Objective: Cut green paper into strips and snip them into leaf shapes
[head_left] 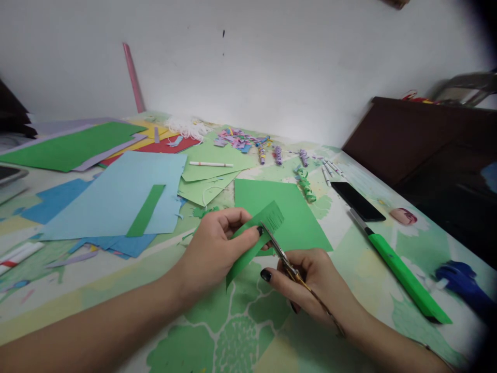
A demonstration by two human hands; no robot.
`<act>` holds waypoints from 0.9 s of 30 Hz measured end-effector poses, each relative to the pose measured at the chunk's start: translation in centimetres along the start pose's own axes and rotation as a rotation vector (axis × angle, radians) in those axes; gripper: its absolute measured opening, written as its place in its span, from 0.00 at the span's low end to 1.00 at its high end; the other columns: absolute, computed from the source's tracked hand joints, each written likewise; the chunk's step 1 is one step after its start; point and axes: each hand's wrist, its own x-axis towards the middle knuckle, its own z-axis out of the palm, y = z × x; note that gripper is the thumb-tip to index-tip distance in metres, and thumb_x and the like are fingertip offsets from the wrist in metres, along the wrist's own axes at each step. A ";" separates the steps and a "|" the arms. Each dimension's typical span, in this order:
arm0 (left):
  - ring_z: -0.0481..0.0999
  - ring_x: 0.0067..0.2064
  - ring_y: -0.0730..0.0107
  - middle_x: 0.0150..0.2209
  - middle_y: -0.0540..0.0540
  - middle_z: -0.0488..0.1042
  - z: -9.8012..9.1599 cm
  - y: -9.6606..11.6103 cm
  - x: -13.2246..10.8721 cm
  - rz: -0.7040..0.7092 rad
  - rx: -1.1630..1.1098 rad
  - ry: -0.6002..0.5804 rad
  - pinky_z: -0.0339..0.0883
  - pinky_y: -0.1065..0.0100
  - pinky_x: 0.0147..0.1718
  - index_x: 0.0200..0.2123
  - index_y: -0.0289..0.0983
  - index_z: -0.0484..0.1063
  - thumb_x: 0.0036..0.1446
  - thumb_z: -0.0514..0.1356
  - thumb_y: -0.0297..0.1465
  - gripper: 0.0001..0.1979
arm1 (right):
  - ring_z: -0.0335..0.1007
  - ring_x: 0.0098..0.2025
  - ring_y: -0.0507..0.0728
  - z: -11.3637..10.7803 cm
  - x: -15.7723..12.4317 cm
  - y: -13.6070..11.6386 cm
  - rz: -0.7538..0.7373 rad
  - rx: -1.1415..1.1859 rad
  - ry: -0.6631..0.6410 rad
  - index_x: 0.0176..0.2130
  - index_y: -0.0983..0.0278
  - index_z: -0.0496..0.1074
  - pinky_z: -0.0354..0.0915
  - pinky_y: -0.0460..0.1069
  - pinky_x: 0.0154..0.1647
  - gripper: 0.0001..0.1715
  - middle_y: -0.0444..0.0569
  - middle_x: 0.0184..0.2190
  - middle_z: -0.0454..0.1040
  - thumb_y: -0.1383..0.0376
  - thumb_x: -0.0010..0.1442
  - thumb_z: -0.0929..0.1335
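Note:
Between its thumb and fingers, my left hand [217, 246] pinches a green paper strip [244, 259] above the table. A row of fine parallel cuts runs across the strip's far end. My right hand [318, 282] is closed round the handles of a pair of scissors [287, 264], whose blades meet the strip's edge beside my left thumb. The handle loops are partly hidden by my fingers. Under and behind the strip lies a green paper sheet [279, 212]. Another green strip [146, 211] rests on a light blue sheet [112, 197] to the left.
On the right lie a green utility knife [407, 277], a black phone [357, 200] and a dark blue object [460, 282]. Behind are fringed paper curls [305, 185], paper scraps [236, 139] and a white stick [210, 164]. Coloured sheets [73, 146] are stacked at the far left.

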 end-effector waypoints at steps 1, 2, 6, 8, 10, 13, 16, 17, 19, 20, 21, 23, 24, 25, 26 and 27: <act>0.69 0.26 0.76 0.26 0.50 0.72 0.0 0.0 0.0 0.002 -0.002 -0.004 0.63 0.76 0.23 0.28 0.34 0.70 0.52 0.59 0.31 0.05 | 0.53 0.16 0.47 0.0 0.0 0.0 -0.003 -0.002 0.001 0.18 0.65 0.60 0.46 0.42 0.16 0.21 0.41 0.12 0.59 0.56 0.54 0.65; 0.69 0.26 0.76 0.26 0.51 0.72 0.0 0.0 0.0 0.005 -0.002 -0.005 0.63 0.76 0.24 0.28 0.34 0.70 0.52 0.59 0.30 0.05 | 0.53 0.16 0.47 0.0 0.0 0.1 -0.004 -0.003 0.003 0.18 0.65 0.60 0.46 0.42 0.16 0.21 0.41 0.12 0.59 0.56 0.54 0.65; 0.71 0.26 0.75 0.26 0.50 0.73 -0.1 0.0 0.0 0.015 0.005 -0.004 0.64 0.75 0.24 0.28 0.35 0.71 0.52 0.59 0.30 0.05 | 0.53 0.16 0.47 0.0 0.0 0.2 -0.008 0.000 0.010 0.17 0.65 0.60 0.46 0.42 0.16 0.21 0.41 0.12 0.58 0.56 0.54 0.66; 0.72 0.28 0.73 0.27 0.49 0.74 -0.1 -0.1 0.0 0.012 0.002 -0.010 0.65 0.74 0.26 0.28 0.35 0.71 0.53 0.59 0.30 0.05 | 0.53 0.16 0.47 0.0 0.0 0.3 -0.008 -0.008 0.015 0.17 0.65 0.59 0.46 0.42 0.16 0.22 0.41 0.12 0.58 0.55 0.53 0.66; 0.72 0.28 0.73 0.27 0.49 0.74 -0.1 0.0 0.0 0.010 -0.001 -0.009 0.66 0.74 0.26 0.28 0.34 0.71 0.52 0.59 0.30 0.05 | 0.53 0.16 0.47 0.0 0.0 0.4 -0.011 -0.025 0.018 0.17 0.65 0.59 0.45 0.42 0.16 0.22 0.41 0.12 0.58 0.55 0.53 0.66; 0.71 0.27 0.74 0.27 0.50 0.74 0.0 0.1 0.0 0.007 -0.008 0.003 0.65 0.75 0.25 0.27 0.34 0.71 0.52 0.59 0.29 0.04 | 0.53 0.16 0.47 0.0 -0.1 0.4 -0.009 -0.044 0.023 0.17 0.65 0.59 0.45 0.42 0.16 0.23 0.41 0.12 0.58 0.55 0.53 0.66; 0.71 0.27 0.74 0.27 0.49 0.74 0.1 0.1 -0.1 -0.001 -0.013 0.001 0.65 0.75 0.25 0.28 0.34 0.71 0.52 0.59 0.29 0.04 | 0.51 0.16 0.46 0.0 0.0 0.3 -0.006 -0.045 0.024 0.16 0.65 0.58 0.45 0.42 0.16 0.23 0.40 0.12 0.58 0.54 0.52 0.67; 0.71 0.27 0.74 0.27 0.49 0.74 0.1 0.1 -0.1 0.000 -0.011 0.000 0.65 0.75 0.25 0.28 0.34 0.71 0.52 0.59 0.29 0.04 | 0.51 0.16 0.46 0.0 0.0 0.3 -0.009 -0.045 0.024 0.16 0.65 0.58 0.45 0.42 0.16 0.23 0.40 0.12 0.57 0.54 0.52 0.67; 0.72 0.27 0.73 0.27 0.49 0.74 0.1 0.1 -0.1 0.005 -0.005 0.000 0.65 0.75 0.25 0.27 0.34 0.70 0.52 0.59 0.29 0.04 | 0.50 0.16 0.46 0.1 0.1 0.3 -0.017 -0.047 0.031 0.16 0.65 0.57 0.45 0.42 0.16 0.24 0.40 0.12 0.57 0.55 0.52 0.67; 0.72 0.27 0.73 0.27 0.49 0.74 0.0 0.0 -0.1 0.005 -0.001 0.000 0.65 0.74 0.25 0.27 0.34 0.70 0.52 0.59 0.29 0.05 | 0.50 0.16 0.46 0.1 0.1 0.3 -0.021 -0.049 0.034 0.16 0.65 0.57 0.45 0.42 0.16 0.24 0.40 0.12 0.57 0.55 0.52 0.67; 0.72 0.27 0.73 0.27 0.49 0.74 0.0 0.0 -0.1 0.004 0.000 -0.001 0.66 0.74 0.25 0.27 0.34 0.70 0.52 0.59 0.29 0.05 | 0.50 0.16 0.46 0.1 0.1 0.3 -0.022 -0.049 0.037 0.16 0.65 0.57 0.45 0.42 0.16 0.23 0.40 0.12 0.57 0.55 0.52 0.67; 0.72 0.27 0.73 0.27 0.48 0.75 0.0 0.0 -0.1 0.001 -0.002 -0.003 0.66 0.74 0.25 0.27 0.34 0.70 0.52 0.59 0.30 0.05 | 0.50 0.16 0.46 0.1 0.1 0.3 -0.021 -0.045 0.035 0.16 0.65 0.58 0.45 0.42 0.16 0.23 0.40 0.12 0.57 0.55 0.52 0.67; 0.72 0.28 0.72 0.27 0.48 0.75 0.0 0.0 -0.1 -0.003 -0.005 -0.006 0.66 0.74 0.25 0.28 0.34 0.70 0.52 0.59 0.30 0.05 | 0.51 0.16 0.46 0.1 0.1 0.3 -0.018 -0.043 0.034 0.16 0.65 0.58 0.45 0.42 0.16 0.23 0.40 0.12 0.57 0.55 0.52 0.67; 0.73 0.27 0.72 0.27 0.49 0.75 0.0 0.0 -0.1 -0.004 -0.007 -0.008 0.66 0.74 0.25 0.28 0.34 0.70 0.52 0.59 0.30 0.05 | 0.51 0.16 0.46 0.1 0.1 0.3 -0.015 -0.042 0.030 0.16 0.65 0.58 0.45 0.42 0.16 0.23 0.40 0.12 0.57 0.55 0.52 0.67; 0.73 0.27 0.73 0.27 0.49 0.75 0.0 0.0 0.0 -0.004 -0.010 -0.007 0.66 0.74 0.25 0.27 0.35 0.70 0.52 0.59 0.30 0.04 | 0.51 0.16 0.46 0.1 0.1 0.3 -0.014 -0.042 0.026 0.17 0.65 0.59 0.45 0.42 0.16 0.23 0.40 0.12 0.58 0.55 0.52 0.67; 0.73 0.27 0.73 0.27 0.49 0.75 0.0 0.0 0.0 -0.003 -0.010 -0.002 0.66 0.74 0.25 0.27 0.35 0.70 0.52 0.59 0.30 0.04 | 0.51 0.16 0.46 0.1 0.0 0.3 -0.014 -0.045 0.026 0.16 0.65 0.59 0.45 0.42 0.16 0.23 0.40 0.12 0.58 0.55 0.52 0.67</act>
